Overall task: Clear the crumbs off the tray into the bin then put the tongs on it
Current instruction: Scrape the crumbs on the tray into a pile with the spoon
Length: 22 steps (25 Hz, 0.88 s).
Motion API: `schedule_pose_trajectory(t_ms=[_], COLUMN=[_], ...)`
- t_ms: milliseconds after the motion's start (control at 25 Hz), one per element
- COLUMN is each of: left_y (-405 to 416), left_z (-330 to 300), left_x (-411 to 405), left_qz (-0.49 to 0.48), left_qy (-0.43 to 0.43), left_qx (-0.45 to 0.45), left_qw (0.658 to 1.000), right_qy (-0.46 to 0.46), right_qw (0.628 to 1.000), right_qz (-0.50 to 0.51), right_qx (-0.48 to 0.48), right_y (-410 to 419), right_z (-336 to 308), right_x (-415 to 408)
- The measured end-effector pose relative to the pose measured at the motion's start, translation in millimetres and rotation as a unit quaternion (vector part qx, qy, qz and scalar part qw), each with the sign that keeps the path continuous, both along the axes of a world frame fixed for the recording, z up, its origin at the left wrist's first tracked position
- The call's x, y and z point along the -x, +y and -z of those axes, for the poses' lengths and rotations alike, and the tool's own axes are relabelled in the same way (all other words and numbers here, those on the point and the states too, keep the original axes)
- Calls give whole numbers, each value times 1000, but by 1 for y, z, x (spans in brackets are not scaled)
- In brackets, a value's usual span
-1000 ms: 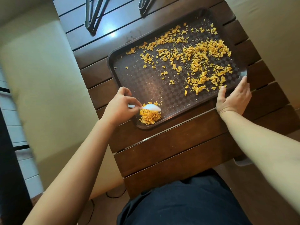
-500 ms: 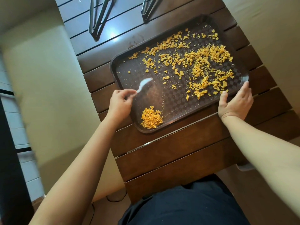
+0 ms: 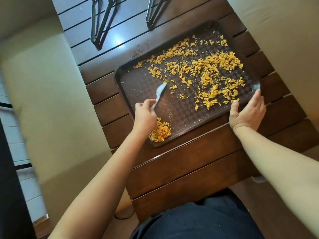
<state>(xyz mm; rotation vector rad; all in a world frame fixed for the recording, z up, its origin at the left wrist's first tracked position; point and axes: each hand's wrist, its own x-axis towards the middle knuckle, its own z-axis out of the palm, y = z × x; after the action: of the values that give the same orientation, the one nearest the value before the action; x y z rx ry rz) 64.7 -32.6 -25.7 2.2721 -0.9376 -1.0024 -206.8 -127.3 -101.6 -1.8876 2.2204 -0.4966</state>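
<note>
A dark brown tray (image 3: 138, 87) lies on the slatted wooden table (image 3: 189, 166). Orange crumbs (image 3: 212, 71) are scattered over its far and right parts. A small heap of crumbs (image 3: 160, 131) sits in the near left corner. My left hand (image 3: 145, 114) pinches the handle of a white plastic spoon (image 3: 160, 92), whose bowl points toward the scattered crumbs. My right hand (image 3: 248, 111) rests against the tray's near right rim, fingers straight. One pair of metal tongs (image 3: 101, 19) lies on the table beyond the tray at the left, and a second pair of tongs (image 3: 155, 11) lies to its right.
Beige cushioned seats flank the table on the left (image 3: 48, 100) and right (image 3: 284, 31). My dark-clothed lap (image 3: 198, 221) is at the table's near edge. No bin shows in view.
My left hand lifted the spoon from the heap in the near left corner and carried it toward the tray's middle. The right hand stayed at the rim.
</note>
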Motion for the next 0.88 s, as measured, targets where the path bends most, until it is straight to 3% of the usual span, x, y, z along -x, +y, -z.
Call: schedule_pose_trajectory(t_ms=[80, 240, 320, 600, 760, 880], left_y=[-4, -24, -33, -59, -41, -26], left_z=[-2, -15, -17, -6, -3, -1], left_x=[0, -33, -46, -34, -14, -25], left_qz=[5, -152, -186, -116, -11, -66], left_qy=[14, -34, -44, -20, -11, -38], left_qx=[5, 35, 16, 19, 20, 40], left_qw=[1000, 987, 981, 993, 1000, 996], right_qy=[-1, 1, -2, -3, 0, -1], right_qw=[1000, 1000, 1000, 1000, 1000, 1000], right_qz=[-1, 0, -2, 0, 2, 2], right_qx=[0, -2, 0, -1, -3, -7], right_y=[0, 1, 1, 1, 1, 1], right_z=[0, 0, 0, -1, -2, -3], right_x=[0, 0, -1, -1, -1, -1])
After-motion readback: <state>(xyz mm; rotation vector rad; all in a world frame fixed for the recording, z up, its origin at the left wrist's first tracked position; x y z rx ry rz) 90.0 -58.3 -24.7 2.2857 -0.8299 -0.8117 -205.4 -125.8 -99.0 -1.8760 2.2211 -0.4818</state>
